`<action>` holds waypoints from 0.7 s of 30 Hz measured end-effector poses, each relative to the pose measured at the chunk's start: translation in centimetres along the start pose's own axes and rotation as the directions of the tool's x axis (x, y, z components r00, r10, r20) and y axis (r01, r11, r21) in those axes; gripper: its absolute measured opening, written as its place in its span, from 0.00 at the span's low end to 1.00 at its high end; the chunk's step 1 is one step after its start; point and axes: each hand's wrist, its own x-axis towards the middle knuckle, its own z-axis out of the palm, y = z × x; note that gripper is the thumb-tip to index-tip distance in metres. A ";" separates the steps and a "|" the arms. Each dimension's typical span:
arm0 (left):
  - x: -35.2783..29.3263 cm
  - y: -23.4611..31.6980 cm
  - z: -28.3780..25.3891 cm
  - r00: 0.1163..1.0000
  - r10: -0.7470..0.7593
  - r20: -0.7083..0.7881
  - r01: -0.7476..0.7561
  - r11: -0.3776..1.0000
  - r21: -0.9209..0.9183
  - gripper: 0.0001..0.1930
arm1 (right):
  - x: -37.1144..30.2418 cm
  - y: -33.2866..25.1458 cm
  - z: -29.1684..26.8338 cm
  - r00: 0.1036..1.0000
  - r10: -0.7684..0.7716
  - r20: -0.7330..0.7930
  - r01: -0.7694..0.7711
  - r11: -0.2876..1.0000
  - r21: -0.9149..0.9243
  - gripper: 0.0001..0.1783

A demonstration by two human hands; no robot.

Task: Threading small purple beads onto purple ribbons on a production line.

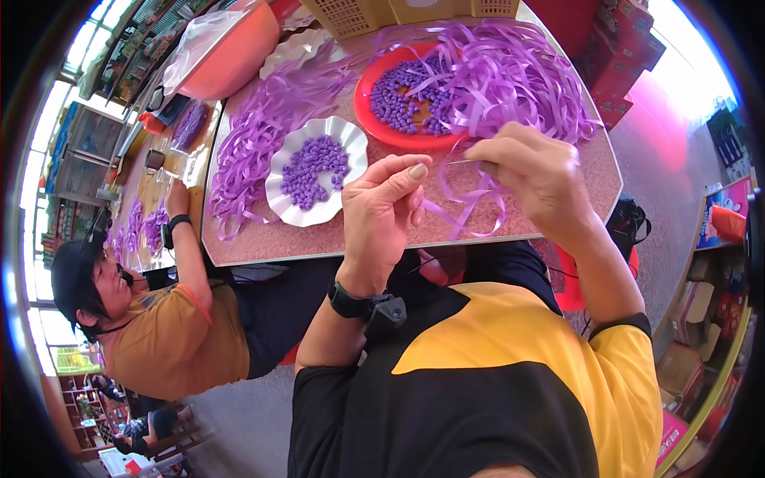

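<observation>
My left hand (382, 207) is closed in a pinch above the table edge, and a purple ribbon (437, 211) trails from beneath its fingers. Whether a bead sits at its fingertips is too small to tell. Opposite it, my right hand (535, 179) pinches a thin needle-like metal tool (458, 162), whose tip points at the left fingertips. Beside my left hand stands a white wavy-rimmed plate (281, 197) holding purple beads (307, 177). Beyond my hands is a red plate (362, 103) with more purple beads (390, 99), partly covered by ribbons.
Piles of purple ribbon (518, 80) lie at the far right and left of the pink table (279, 247). A yellow basket (351, 17) and an orange-red basin (231, 52) stand at the back. At left, another person (175, 334) works at an adjoining table. Boxes (685, 315) line the right.
</observation>
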 end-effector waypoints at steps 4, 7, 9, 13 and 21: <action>-0.4 -0.1 0.2 0.997 0.063 0.039 -0.066 0.994 0.085 0.08 | 0.6 0.7 1.2 0.985 -0.163 0.062 0.170 0.973 -0.158 0.11; -0.5 -0.3 0.0 0.996 0.081 0.038 -0.085 0.989 0.117 0.08 | 0.5 1.1 1.8 0.981 -0.177 0.083 0.189 0.968 -0.166 0.12; -0.5 -0.3 0.0 0.994 0.095 0.048 -0.101 0.986 0.133 0.08 | 0.4 1.2 2.0 0.980 -0.192 0.059 0.199 0.969 -0.149 0.11; -0.7 -0.3 0.2 0.991 0.125 0.050 -0.132 0.975 0.177 0.07 | 0.4 1.3 2.1 0.976 -0.205 0.067 0.214 0.960 -0.182 0.11; -1.1 -0.1 0.4 0.988 0.142 0.062 -0.153 0.958 0.242 0.06 | 0.4 1.5 1.9 0.925 -0.373 0.078 0.372 0.841 -0.393 0.11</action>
